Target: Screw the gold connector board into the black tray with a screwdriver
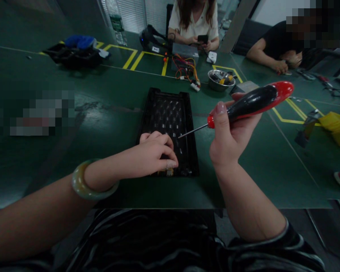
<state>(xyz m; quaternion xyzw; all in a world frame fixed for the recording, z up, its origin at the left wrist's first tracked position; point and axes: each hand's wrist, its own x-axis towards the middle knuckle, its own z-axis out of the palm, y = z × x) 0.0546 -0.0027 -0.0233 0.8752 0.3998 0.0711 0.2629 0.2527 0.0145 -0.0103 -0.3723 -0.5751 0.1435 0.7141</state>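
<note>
A black plastic tray-like casing (pixel 170 113) lies lengthwise on the green table in front of me. My left hand (pixel 155 155) rests on its near end, fingers curled and pinching a small part at the casing's front edge; a pale bangle is on that wrist. My right hand (pixel 229 139) is raised beside the casing and grips a screwdriver (pixel 252 102) with a black and red handle. Its thin shaft points left and down toward the casing, the tip just above my left hand's knuckles.
A metal bowl (pixel 220 80) with small parts and a bundle of coloured wires (pixel 187 68) sit beyond the casing. A black toolbox (pixel 73 53) stands far left, yellow items (pixel 336 126) at the right. Two other people sit across the table, one holding a phone (pixel 203 39).
</note>
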